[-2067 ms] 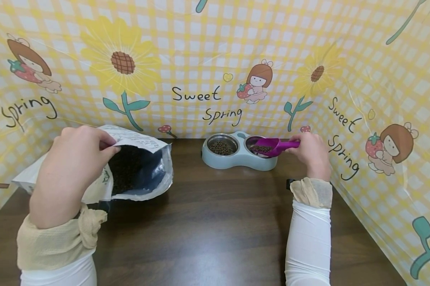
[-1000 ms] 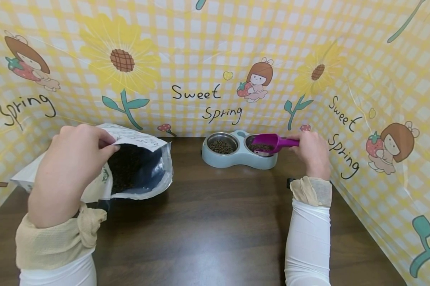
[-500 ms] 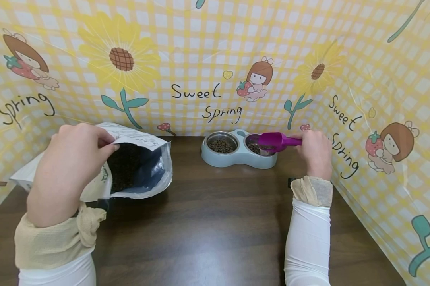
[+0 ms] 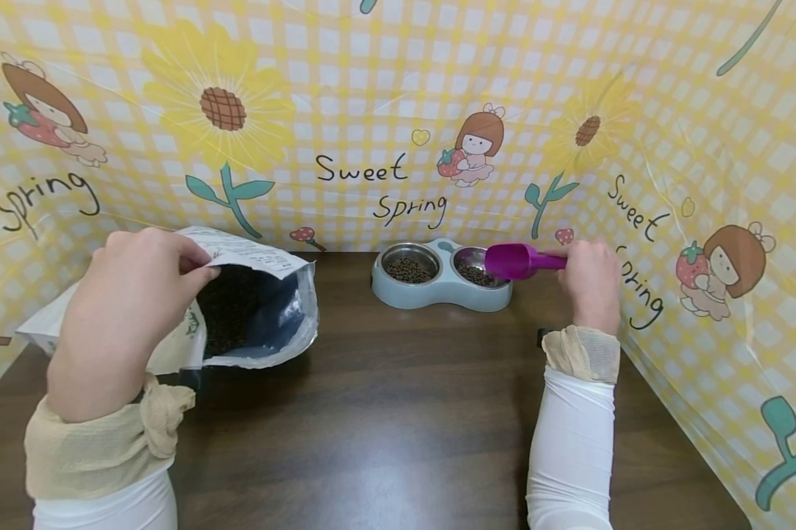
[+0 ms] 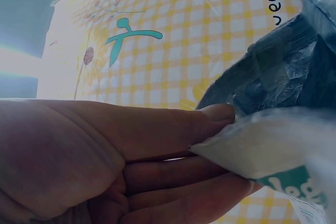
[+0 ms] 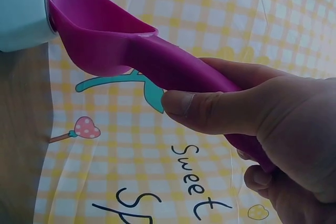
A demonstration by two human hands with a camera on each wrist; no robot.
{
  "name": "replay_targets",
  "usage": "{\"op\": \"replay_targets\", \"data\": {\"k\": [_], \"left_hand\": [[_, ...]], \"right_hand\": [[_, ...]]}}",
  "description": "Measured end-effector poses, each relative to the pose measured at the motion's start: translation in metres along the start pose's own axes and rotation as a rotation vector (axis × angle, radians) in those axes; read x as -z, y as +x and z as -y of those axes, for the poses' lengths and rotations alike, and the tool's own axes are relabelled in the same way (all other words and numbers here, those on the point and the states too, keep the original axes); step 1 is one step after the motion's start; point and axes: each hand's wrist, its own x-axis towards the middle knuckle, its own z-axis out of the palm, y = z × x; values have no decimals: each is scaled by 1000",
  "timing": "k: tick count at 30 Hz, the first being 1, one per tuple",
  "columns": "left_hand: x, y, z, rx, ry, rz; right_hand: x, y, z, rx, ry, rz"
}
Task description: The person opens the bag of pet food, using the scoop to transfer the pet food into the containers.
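Note:
My right hand [image 4: 591,283] grips the handle of a purple scoop [image 4: 512,262], whose bowl overlaps the right side of a double pet bowl [image 4: 444,295]. Brown kibble [image 4: 475,275] lies in the right steel dish, and more kibble [image 4: 408,270] fills the bottom of the left one. In the right wrist view the scoop [image 6: 105,35] is at the dish's rim, with no kibble showing inside it. My left hand [image 4: 123,316] pinches the edge of an open white bag [image 4: 259,258] between thumb and fingers. Dark kibble [image 4: 229,309] shows in the bag's mouth, against a silvery-blue lining.
Everything stands on a dark brown wooden table [image 4: 398,412]. A yellow checked cloth [image 4: 371,88] with printed flowers and girls rises behind the bowls and along both sides. The bag lies at the left, the double bowl at the back near the cloth.
The scoop, earlier holding kibble over the right dish, has tipped and emptied, then drawn up and to the right. Kibble now lies in that dish. The left hand still pinches the bag.

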Motion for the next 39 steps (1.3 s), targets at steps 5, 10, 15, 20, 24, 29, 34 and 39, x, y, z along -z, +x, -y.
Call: {"op": "replay_targets", "data": {"k": [5, 10, 15, 20, 24, 29, 34, 39], "left_hand": [[0, 0, 0, -1, -4, 2], [0, 1, 0, -3, -4, 2], [0, 1, 0, -4, -4, 3], [0, 1, 0, 3, -5, 9], [0, 1, 1, 3, -5, 6], [-1, 2, 1, -6, -4, -2], [0, 2, 1, -5, -8, -1], [0, 1, 0, -12, -9, -5]], "right_hand": [[-3, 0, -2, 32, -12, -39], [-7, 2, 0, 63, -4, -77], [-9, 3, 2, 88, -11, -132], [-9, 2, 1, 81, 7, -129], [-9, 3, -2, 61, 12, -96], [-10, 3, -8, 54, 20, -111], [-11, 2, -11, 66, 28, -121], [-12, 3, -11, 55, 26, -103]]}}
